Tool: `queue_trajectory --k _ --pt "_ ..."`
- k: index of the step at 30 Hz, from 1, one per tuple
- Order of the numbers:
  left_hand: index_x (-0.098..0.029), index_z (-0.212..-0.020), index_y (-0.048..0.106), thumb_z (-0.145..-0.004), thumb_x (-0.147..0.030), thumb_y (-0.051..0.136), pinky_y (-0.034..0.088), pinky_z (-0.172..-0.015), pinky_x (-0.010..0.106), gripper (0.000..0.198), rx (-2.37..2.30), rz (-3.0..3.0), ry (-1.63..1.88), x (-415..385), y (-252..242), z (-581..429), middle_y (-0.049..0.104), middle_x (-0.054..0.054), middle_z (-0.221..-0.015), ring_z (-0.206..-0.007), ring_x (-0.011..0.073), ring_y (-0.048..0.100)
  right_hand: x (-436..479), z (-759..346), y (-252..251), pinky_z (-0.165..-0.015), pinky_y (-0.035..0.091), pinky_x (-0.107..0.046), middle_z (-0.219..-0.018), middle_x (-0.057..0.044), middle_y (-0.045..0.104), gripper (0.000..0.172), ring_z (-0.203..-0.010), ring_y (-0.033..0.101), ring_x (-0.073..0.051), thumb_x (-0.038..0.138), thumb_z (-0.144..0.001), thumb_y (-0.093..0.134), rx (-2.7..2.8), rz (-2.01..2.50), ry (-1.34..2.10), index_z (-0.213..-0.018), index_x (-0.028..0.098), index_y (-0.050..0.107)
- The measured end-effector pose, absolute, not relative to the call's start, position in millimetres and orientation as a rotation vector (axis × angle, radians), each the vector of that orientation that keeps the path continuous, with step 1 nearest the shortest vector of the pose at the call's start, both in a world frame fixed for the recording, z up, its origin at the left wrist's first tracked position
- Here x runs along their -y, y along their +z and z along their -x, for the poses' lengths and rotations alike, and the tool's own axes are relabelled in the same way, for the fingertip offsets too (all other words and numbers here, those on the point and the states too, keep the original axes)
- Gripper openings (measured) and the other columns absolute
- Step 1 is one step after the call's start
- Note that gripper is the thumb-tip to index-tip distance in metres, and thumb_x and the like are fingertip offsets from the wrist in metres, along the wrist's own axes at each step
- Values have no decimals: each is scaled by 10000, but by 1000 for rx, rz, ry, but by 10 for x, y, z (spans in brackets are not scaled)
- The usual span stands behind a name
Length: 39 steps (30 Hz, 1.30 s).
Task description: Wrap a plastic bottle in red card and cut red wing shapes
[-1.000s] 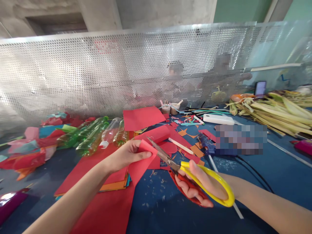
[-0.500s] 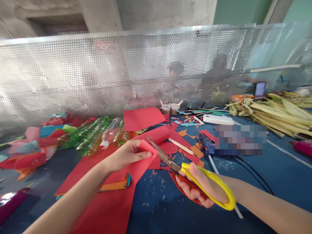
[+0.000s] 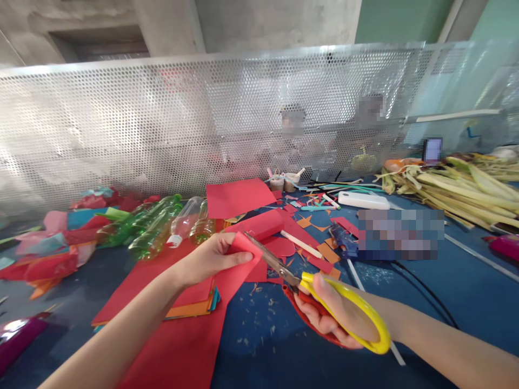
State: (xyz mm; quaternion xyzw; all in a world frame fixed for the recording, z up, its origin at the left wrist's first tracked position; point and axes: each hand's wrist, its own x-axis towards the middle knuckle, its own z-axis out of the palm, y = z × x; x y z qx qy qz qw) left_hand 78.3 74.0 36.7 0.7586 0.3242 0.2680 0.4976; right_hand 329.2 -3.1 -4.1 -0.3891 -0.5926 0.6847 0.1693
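Between thumb and fingers, my left hand (image 3: pixel 214 262) pinches a folded piece of red paper (image 3: pixel 233 280) above the stacked sheets. My right hand (image 3: pixel 330 310) is wrapped round scissors (image 3: pixel 344 302) with one yellow and one red handle. The scissor blades reach up and left, their tips at the top edge of the held paper. Beneath my left hand and forearm lie large red sheets (image 3: pixel 174 351) and a small stack of orange and blue paper (image 3: pixel 190 309).
Plastic bottles (image 3: pixel 156 227) lie at the left behind my hand. Further left are coloured paper pieces (image 3: pixel 60 237). A blue glue gun (image 3: pixel 344 243), paper scraps (image 3: pixel 306 221) and a white tool (image 3: pixel 364 200) lie beyond the scissors. Dried husks (image 3: pixel 470 189) are at the right.
The scissor handles have moved slightly down, with the blades looking closer together. My left hand has stayed in place with the paper.
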Motion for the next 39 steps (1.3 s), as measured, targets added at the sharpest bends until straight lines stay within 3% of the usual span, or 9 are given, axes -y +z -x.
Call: queue_trajectory --k 11,15,17,20,27,33,39 --pt "-219 -776 754 -780 -301 706 477 -705 224 95 -802 -1825 669 -726 385 -789 715 2 -794 -714 115 609 23 -3311 -156 -275 325 -113 -552 86 344 667 -347 294 -18 864 -745 323 1658 997 1943 -716 202 404" --pt "-222 -759 751 -782 -285 704 492 -720 228 82 -803 -1805 671 -730 344 -807 729 -5 -790 -704 115 623 10 -3295 -192 -507 537 -206 -566 85 341 685 -395 309 -19 869 -742 308 1625 799 2021 -699 195 417" --pt "-219 -780 752 -790 -282 693 501 -734 240 86 -801 -1810 648 -719 323 -827 741 6 -815 -734 130 643 15 -3287 -197 -623 565 -254 -607 77 358 702 -418 304 -17 881 -721 314 1579 744 2062 -718 191 443" --pt "-211 -817 754 -791 -281 683 513 -741 259 103 -800 -1833 610 -692 294 -858 753 26 -848 -772 154 664 23 -3276 -199 -664 570 -276 -627 75 373 717 -429 304 -19 900 -675 355 1534 709 2110 -734 194 461" --pt "-208 -807 750 -771 -274 691 522 -720 254 96 -839 -1815 605 -663 251 -879 764 16 -824 -748 151 680 13 -3249 -248 -635 580 -260 -610 85 389 728 -392 293 -5 904 -670 336 1518 694 2073 -732 190 469" --pt "-193 -846 744 -783 -292 679 533 -761 282 134 -840 -1839 593 -672 253 -878 767 35 -872 -797 172 688 -18 -3202 -268 -438 550 -211 -541 102 329 726 -332 256 4 910 -672 337 1484 783 2083 -665 191 433" --pt "-190 -854 737 -793 -315 672 531 -772 292 153 -850 -1851 589 -677 260 -884 762 35 -886 -817 175 683 10 -3202 -187 -264 416 -135 -569 103 340 782 -309 236 17 962 -541 377 1451 898 2086 -695 197 434"
